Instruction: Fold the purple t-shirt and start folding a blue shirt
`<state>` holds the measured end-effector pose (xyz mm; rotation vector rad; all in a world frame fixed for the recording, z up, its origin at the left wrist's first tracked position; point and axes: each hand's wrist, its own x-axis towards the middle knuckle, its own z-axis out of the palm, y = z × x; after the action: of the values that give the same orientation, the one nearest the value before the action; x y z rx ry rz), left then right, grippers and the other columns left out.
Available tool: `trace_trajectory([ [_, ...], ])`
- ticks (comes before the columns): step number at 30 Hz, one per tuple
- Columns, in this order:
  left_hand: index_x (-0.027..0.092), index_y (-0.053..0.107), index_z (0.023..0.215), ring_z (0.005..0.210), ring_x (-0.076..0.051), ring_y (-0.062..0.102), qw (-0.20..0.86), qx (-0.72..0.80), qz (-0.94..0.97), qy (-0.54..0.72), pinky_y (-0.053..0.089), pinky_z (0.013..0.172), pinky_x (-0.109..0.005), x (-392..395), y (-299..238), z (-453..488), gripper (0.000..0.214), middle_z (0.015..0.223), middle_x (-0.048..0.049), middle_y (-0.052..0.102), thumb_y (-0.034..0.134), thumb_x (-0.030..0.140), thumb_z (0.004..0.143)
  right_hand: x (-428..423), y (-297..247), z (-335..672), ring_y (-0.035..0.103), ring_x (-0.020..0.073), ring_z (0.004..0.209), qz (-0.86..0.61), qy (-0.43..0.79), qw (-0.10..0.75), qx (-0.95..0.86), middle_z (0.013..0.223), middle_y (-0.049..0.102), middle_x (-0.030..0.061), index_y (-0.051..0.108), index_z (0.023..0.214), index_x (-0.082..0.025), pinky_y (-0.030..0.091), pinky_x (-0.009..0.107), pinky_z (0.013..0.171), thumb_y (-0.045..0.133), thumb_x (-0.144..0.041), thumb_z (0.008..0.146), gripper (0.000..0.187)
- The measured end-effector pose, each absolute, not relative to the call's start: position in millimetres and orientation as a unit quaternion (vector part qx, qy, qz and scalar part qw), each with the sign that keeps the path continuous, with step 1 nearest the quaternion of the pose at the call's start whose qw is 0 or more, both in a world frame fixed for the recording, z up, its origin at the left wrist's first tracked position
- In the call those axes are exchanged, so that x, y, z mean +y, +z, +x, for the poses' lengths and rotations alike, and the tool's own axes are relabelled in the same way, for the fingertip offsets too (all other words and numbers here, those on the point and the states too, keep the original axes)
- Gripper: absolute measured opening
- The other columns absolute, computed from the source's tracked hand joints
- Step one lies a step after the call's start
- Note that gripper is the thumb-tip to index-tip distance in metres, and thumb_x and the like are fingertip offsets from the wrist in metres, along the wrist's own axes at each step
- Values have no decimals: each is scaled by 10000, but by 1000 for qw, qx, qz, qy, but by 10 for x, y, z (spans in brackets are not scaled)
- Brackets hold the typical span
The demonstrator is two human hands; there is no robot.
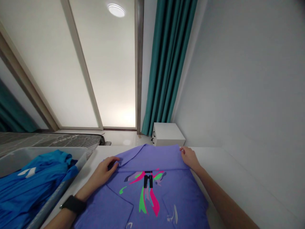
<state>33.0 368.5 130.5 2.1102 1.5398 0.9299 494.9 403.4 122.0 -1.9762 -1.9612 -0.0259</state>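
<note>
We are holding a purple collared shirt (pixel 152 190) on a white table (pixel 240 178).
Our left hand (pixel 101 174) is gripping the collar, our right hand (pixel 188 158) pinching the far edge, beside a grey bin (pixel 47 153) holding blue clothing (pixel 28 190).

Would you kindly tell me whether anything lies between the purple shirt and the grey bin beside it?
Only the left forearm, with its black watch, crosses the strip of white table between the purple polo shirt and the grey bin.

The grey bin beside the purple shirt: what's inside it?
A crumpled blue garment with a white mark fills the grey bin; anything beneath it is covered.
</note>
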Motion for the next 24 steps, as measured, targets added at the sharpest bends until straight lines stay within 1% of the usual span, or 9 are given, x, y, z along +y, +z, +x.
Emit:
trace_trajectory([
  [3,212,693,974,878,-244,697,180,548,748,328,540,820,-346,3707,1289,315,386,969,-68,752,507,515,825,4295,1221,4943,629,174,965,-724,-2,168,-670,1043,712,68,659,1059,-186,407,254,845,404,-107,885,319],
  [6,215,696,972,848,-241,705,182,549,748,326,550,796,-333,3710,1298,305,395,941,-63,756,505,528,826,4464,1200,4883,620,202,1041,-751,-7,156,-641,1128,692,114,650,1139,-159,413,270,882,448,-179,901,313],
  [9,211,697,974,847,-247,711,182,547,748,328,559,802,-335,3708,1314,295,398,939,-69,758,502,523,822,4541,1186,4818,608,248,1080,-776,-13,142,-614,1137,677,154,680,1090,-149,419,317,898,449,-291,926,317],
  [12,215,698,960,895,-256,713,178,542,749,338,560,845,-345,3708,1318,283,377,970,-74,760,481,485,812,4573,1192,4784,603,266,1087,-786,-8,132,-604,1106,681,155,714,1008,-165,420,345,905,436,-335,930,334],
  [14,217,698,953,905,-255,713,176,540,750,338,561,855,-348,3705,1317,277,357,972,-73,761,474,448,799,4585,1199,4780,600,275,1081,-788,-4,130,-602,1099,679,157,719,990,-166,421,361,906,452,-350,921,331],
  [17,210,694,962,908,-253,712,173,540,756,327,566,844,-344,3693,1325,275,340,975,-73,760,494,386,750,4590,1199,4792,576,286,1104,-791,1,135,-597,1106,670,164,714,972,-160,412,378,919,500,-335,896,287],
  [20,207,688,985,918,-254,711,178,541,757,319,567,848,-348,3682,1342,274,357,985,-72,760,511,349,709,4582,1188,4817,540,280,1148,-792,6,158,-590,1135,653,168,696,968,-153,391,375,946,514,-267,889,228],
  [22,214,687,986,918,-260,712,185,541,755,320,565,858,-358,3682,1345,272,349,987,-73,761,532,364,712,4574,1189,4838,550,261,1126,-786,17,183,-590,1120,658,161,675,977,-154,391,360,945,494,-233,903,211],
  [24,224,690,975,907,-269,714,188,543,751,325,565,858,-367,3690,1338,270,344,980,-74,763,560,419,723,4562,1205,4865,591,230,1047,-772,39,213,-597,1059,681,134,652,990,-168,410,332,912,466,-226,926,205],
])
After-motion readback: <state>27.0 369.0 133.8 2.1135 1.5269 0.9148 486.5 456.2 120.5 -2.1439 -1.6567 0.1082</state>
